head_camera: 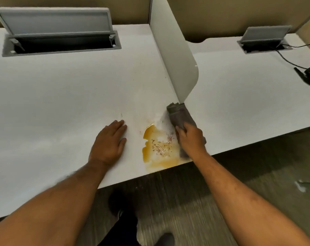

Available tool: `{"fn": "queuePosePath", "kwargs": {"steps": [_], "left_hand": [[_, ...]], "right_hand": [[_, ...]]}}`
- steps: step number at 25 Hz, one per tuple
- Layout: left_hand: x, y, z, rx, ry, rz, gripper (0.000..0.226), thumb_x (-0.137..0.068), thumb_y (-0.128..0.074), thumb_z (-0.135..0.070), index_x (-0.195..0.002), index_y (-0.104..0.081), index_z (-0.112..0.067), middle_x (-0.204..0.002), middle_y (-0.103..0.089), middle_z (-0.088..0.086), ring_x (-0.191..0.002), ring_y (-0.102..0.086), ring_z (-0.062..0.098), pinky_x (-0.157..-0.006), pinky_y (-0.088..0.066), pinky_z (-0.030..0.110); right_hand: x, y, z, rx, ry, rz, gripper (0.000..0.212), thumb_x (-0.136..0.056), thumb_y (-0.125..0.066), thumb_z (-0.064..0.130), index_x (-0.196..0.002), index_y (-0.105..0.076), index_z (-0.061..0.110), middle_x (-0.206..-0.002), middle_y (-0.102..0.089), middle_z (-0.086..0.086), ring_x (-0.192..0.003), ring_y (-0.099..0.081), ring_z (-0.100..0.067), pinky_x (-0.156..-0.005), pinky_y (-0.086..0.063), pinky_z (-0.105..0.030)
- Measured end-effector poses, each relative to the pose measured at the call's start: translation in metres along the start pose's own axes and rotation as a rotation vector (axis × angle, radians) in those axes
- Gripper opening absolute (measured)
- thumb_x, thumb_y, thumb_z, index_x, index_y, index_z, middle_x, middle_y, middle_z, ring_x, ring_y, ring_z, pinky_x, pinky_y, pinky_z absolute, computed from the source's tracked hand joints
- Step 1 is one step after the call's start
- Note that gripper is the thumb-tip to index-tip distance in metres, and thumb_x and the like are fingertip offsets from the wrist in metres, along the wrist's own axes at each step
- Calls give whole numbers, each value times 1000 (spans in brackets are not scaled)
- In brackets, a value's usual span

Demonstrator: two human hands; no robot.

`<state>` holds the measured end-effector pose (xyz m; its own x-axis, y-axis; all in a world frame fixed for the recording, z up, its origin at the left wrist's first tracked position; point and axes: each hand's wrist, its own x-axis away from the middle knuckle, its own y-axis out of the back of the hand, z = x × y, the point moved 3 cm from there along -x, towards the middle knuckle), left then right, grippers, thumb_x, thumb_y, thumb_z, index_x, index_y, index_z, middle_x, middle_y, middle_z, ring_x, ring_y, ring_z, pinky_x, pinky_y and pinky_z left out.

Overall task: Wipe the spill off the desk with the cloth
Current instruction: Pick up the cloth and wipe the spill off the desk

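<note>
On the smooth white desk, near its front edge: an amber, irregular spill flecked with dark specks. Just right of it, a folded grey cloth, gripped by right hand fingers. Left hand flat, fingers spread, beside the spill.
</note>
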<state>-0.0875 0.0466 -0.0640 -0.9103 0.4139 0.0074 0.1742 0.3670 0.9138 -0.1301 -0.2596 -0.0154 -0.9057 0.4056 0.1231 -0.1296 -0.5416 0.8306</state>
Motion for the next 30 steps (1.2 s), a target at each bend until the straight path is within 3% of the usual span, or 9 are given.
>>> {"fn": "queuePosePath", "kwargs": {"steps": [1, 3, 6, 8, 10, 12, 16, 19, 30], "left_hand": [[1, -1, 0, -5, 0, -2, 62, -104, -37, -41, -155, -55, -10, -164, -49, 9, -154, -44, 34, -127, -32, 50], [1, -2, 0, -9, -4, -9, 61, -104, -39, -38, -154, -55, -8, -164, -49, 10, -154, -44, 35, -127, -31, 50], [2, -3, -2, -35, 53, -20, 57, -105, -46, -31, -157, -52, -9, -166, -46, 10, -156, -40, 33, -130, -24, 50], [10, -3, -2, -54, 206, -97, 53, -108, -47, -27, -159, -49, -11, -169, -42, 8, -159, -36, 29, -132, -19, 52], [33, -9, -6, -46, 384, -191, 54, -108, -46, -24, -161, -45, -14, -171, -39, 5, -161, -31, 26, -133, -16, 51], [50, -20, -12, -64, 424, -200, 56, -109, -43, -26, -164, -39, -15, -173, -34, 5, -163, -25, 26, -133, -15, 50], [49, -22, -10, -107, 416, -180, 59, -108, -43, -28, -165, -35, -16, -175, -30, 5, -163, -23, 27, -132, -14, 51], [50, -23, -11, -125, 429, -182, 60, -108, -42, -29, -166, -33, -17, -175, -29, 4, -164, -22, 25, -133, -13, 50], [50, -19, -15, -87, 446, -191, 57, -110, -42, -28, -166, -35, -18, -176, -29, 2, -164, -20, 22, -134, -10, 46]], "right_hand": [[-2, -7, 3, -106, -26, 29, 23, -105, -67, 41, -97, -73, 20, -89, -70, 10, -81, -63, -5, -69, -44, -25], [-5, -23, 10, -102, 48, 101, 50, -100, -66, 58, -123, -78, 16, -127, -71, 1, -116, -65, -17, -96, -54, -36], [-13, -29, 5, 293, 245, 107, 68, -95, -45, 81, -137, -69, 33, -162, -49, 2, -149, -42, -29, -118, -36, -62], [-17, -31, -7, 384, 274, 173, 74, -96, -36, 84, -158, -40, 42, -180, -16, 3, -166, -11, -32, -125, -17, -73], [-16, -42, -19, 456, 310, 217, 89, -96, -28, 87, -169, -7, 42, -183, 4, 2, -168, 5, -32, -126, -11, -73], [-17, -49, -22, 488, 345, 209, 90, -98, -27, 84, -171, 1, 39, -183, 6, 0, -168, 4, -34, -127, -11, -71], [-17, -54, -19, 423, 371, 92, 68, -109, -31, 58, -172, -17, 34, -182, -12, 1, -168, -6, -32, -131, -10, -68], [-11, -60, -14, 364, 414, 103, 61, -112, -35, 49, -170, -25, 34, -181, -18, 7, -168, -10, -26, -132, -10, -65], [65, -76, -15, 317, 764, 194, 61, -105, -37, 49, -165, -36, 40, -176, -31, 12, -165, -21, -20, -129, -18, -61]]}}
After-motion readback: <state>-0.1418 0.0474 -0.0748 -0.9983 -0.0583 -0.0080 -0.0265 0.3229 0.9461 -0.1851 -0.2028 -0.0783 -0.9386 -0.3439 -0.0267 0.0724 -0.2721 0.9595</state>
